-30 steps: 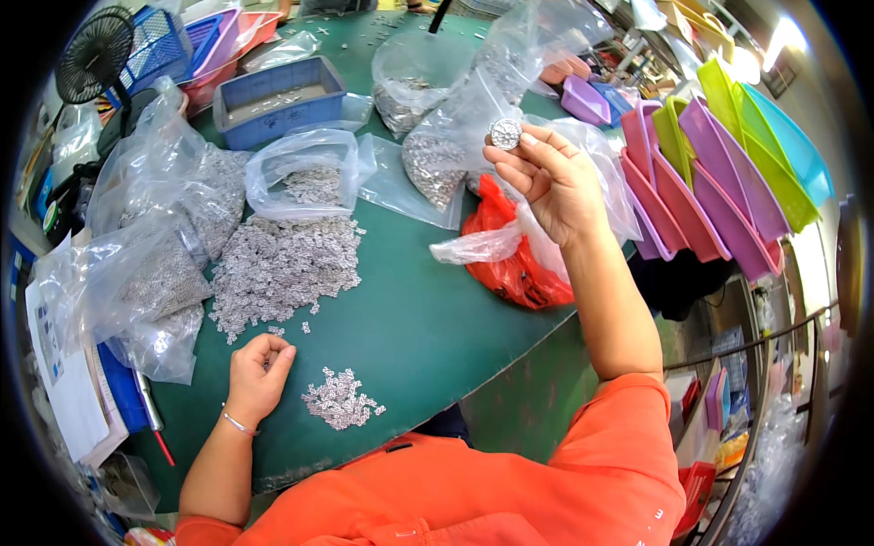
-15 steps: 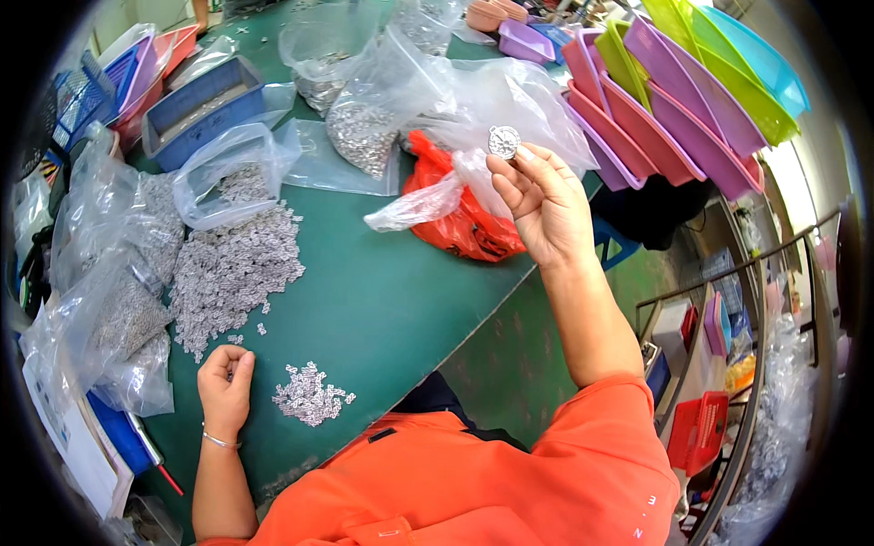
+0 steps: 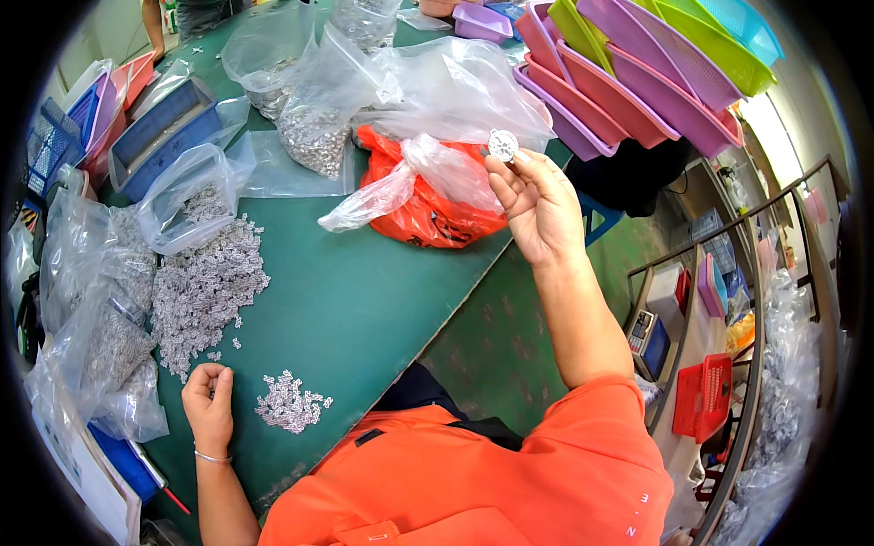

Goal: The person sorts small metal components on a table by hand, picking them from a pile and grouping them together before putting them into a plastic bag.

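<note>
My right hand (image 3: 546, 202) is raised past the table's edge, to the right of the red plastic bag (image 3: 423, 205). Its thumb and fingers pinch a round, silver-coloured openwork pendant (image 3: 502, 146), with the flat side in sight. My left hand (image 3: 208, 409) rests on the green table, fingers curled in and thumb against them; whatever it may hold is hidden. Just beyond it spreads a large heap of small silver metal pieces (image 3: 208, 296), partly spilling from a clear plastic bag (image 3: 182, 227). To its right lies a smaller pile of such pieces (image 3: 291, 402).
Clear bags of metal parts (image 3: 314, 141) stand along the far side. A blue bin (image 3: 168, 136) is at the back left. Coloured plastic baskets (image 3: 637, 77) are stacked at the far right. A shelf holds a red basket (image 3: 703, 398). Another person's arm (image 3: 153, 27) shows far left.
My view has shifted, so the table and its heaps sit further left in the picture. The pendant stays in my right hand, slightly turned. My left hand remains curled beside the heap.
</note>
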Tool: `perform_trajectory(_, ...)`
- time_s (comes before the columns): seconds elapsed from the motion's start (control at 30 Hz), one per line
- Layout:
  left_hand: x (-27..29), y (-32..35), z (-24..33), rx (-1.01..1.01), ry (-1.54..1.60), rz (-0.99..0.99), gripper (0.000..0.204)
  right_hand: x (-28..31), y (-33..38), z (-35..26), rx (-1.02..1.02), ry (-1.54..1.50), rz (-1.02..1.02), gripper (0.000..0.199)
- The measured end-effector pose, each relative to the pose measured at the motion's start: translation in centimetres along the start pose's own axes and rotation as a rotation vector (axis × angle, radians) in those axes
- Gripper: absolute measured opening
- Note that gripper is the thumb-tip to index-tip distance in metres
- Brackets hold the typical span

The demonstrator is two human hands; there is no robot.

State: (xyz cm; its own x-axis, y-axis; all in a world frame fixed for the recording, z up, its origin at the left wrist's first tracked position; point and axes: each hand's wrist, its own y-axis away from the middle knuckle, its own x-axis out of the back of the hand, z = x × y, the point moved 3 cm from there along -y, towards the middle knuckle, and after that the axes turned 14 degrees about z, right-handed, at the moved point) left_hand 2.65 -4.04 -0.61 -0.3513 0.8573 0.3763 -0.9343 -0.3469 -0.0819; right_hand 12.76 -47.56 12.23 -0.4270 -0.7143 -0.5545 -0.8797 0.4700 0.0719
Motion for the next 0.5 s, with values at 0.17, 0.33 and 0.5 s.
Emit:
perform_trajectory(0.17,0.0,0.0,0.0,0.018,0.013,-0.012,0.012,0.8,-0.1,0.1,0.003,-0.015,0.021,0.011)
perform_trajectory(0.33,0.0,0.1,0.1,0.003,0.002,-0.015,0.013,1.1,-0.1,0.1,0.001,-0.018,0.028,0.011)
perform_trajectory(0.5,0.0,0.1,0.1,0.014,0.019,-0.022,0.013,1.4,-0.3,0.3,0.000,-0.014,0.027,0.009)
